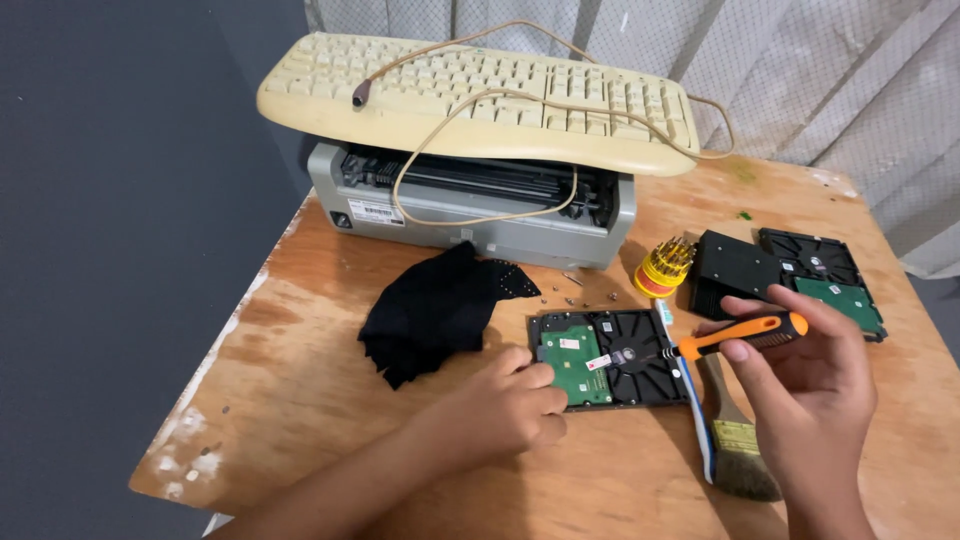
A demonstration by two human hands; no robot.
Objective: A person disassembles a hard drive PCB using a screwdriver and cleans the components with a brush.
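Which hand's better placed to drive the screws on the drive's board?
Right hand: it holds the screwdriver, tip already over the drive. Left hand rests on the drive's near-left edge, likely steadying it.
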